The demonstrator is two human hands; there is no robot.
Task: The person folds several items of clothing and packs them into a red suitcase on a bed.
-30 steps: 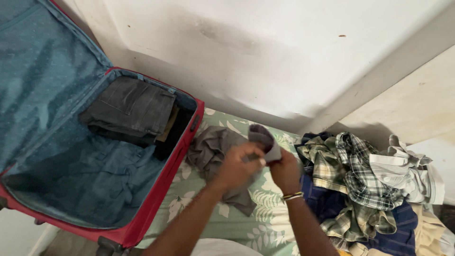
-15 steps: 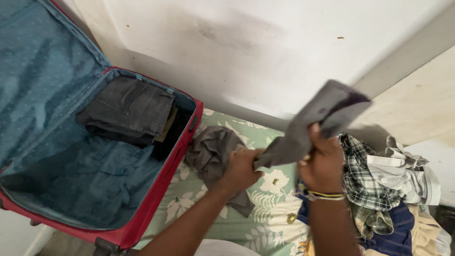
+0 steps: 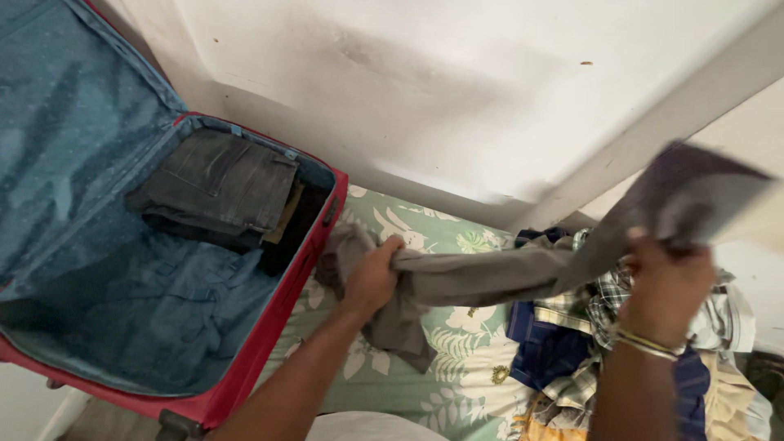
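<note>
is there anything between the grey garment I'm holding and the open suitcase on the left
Nothing visible does. The grey garment is stretched between the left hand and right hand over the floral bedsheet. The red suitcase lies open beside the left hand, with folded dark jeans at its far end.

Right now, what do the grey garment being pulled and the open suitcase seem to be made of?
The grey garment looks like soft matte woven cloth, possibly cotton: it creases and stretches limply between both hands. The suitcase appears soft-sided, its red fabric edge trimming a teal textile lining that wrinkles loosely.
</note>
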